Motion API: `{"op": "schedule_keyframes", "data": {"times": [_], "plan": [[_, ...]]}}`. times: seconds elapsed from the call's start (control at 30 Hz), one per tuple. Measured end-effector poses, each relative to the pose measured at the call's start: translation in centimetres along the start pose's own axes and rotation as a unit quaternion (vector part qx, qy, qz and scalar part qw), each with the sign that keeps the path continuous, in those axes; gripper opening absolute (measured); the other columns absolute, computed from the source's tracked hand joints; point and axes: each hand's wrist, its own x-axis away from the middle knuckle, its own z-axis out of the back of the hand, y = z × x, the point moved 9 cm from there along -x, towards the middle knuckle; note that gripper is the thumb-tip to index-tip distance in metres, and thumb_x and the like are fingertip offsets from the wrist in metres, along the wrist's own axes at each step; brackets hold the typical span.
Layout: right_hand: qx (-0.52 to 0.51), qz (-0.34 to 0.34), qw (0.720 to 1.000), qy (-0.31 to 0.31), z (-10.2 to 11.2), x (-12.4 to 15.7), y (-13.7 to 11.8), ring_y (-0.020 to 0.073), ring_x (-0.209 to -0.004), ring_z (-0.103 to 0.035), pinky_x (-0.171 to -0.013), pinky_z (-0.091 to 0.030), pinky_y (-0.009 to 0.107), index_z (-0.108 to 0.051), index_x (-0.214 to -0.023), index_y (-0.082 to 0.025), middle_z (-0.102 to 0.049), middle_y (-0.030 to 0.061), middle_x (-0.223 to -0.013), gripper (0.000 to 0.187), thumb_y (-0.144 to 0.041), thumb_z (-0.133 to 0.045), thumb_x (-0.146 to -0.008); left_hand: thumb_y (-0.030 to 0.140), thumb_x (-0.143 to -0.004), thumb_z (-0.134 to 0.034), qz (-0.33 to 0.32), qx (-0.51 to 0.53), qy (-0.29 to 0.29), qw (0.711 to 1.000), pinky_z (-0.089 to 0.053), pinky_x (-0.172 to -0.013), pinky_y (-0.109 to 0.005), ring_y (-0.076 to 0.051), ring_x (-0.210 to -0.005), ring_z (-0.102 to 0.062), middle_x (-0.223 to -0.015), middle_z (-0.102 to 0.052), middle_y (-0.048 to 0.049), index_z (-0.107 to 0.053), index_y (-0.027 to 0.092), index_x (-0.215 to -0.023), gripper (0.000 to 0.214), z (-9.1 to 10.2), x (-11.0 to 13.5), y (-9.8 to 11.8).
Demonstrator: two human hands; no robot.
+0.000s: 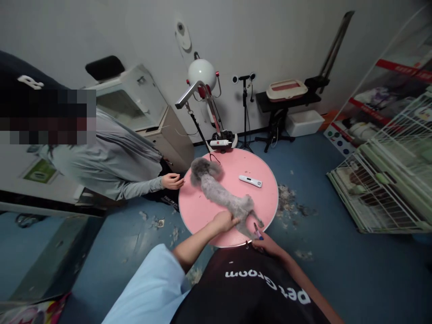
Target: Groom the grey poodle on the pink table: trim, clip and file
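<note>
A grey, close-clipped dog [218, 191] stands or crouches on a round pink grooming table [194, 216], its fluffy head turned away toward the far left side. My left hand [225, 221] is closed around the dog's rear near a hind leg, thumb on the fur. In my right hand [268, 245], beside the hind feet at the near edge, is a slim tool with a dark tip and a blue and pinkish body [258, 233]; its exact kind is too small to make out. A white clipper [250, 181] lies on the table to the dog's right.
A grooming arm [192, 94] with a hanging strap rises behind the table. At left, a person's hand [173, 181] is near the table's rim. A white bottle [220, 143] stands beyond the far edge. Fur clumps [286, 198] litter the floor, and cages [378, 184] stand right.
</note>
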Motion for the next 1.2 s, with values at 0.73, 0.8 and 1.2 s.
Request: {"op": "schedule_keyframes", "data": {"times": [0.73,0.8,1.2], "plan": [[-0.302,0.033,0.916,0.263,12.2,9.1,2.9,0.0107,-0.047,-0.053,-0.045,-0.044,0.024,-0.046,-0.092,-0.022,-0.058,-0.0059,-0.064,0.044,-0.031,-0.071,-0.056,0.048,-0.081,-0.056,0.016,0.125,-0.393,0.911,-0.035,-0.045,-0.023,-0.009,-0.041,-0.042,-0.049,-0.044,0.0048,-0.053,0.018,-0.072,0.032,-16.4,-7.0,10.8],[-0.341,0.055,0.893,0.287,12.7,9.8,2.6,0.0102,-0.047,-0.054,-0.044,-0.045,0.023,-0.046,-0.093,-0.022,-0.060,-0.0047,-0.068,0.045,-0.028,-0.072,-0.057,0.052,-0.078,-0.059,0.007,0.139,-0.408,0.902,-0.030,-0.041,-0.021,-0.007,-0.039,-0.040,-0.052,-0.048,0.0043,-0.053,0.016,-0.072,0.036,-17.2,-7.4,11.5],[-0.261,0.129,0.848,0.443,12.3,14.5,1.0,0.0084,-0.054,-0.055,-0.053,-0.049,0.022,-0.044,-0.091,-0.022,-0.063,-0.0049,-0.074,0.039,-0.024,-0.064,-0.059,0.052,-0.076,-0.057,-0.078,0.171,-0.306,0.933,-0.023,-0.042,-0.019,-0.004,-0.040,-0.034,-0.056,-0.053,0.0036,-0.056,0.013,-0.076,0.040,-16.9,-6.9,13.0]]}}
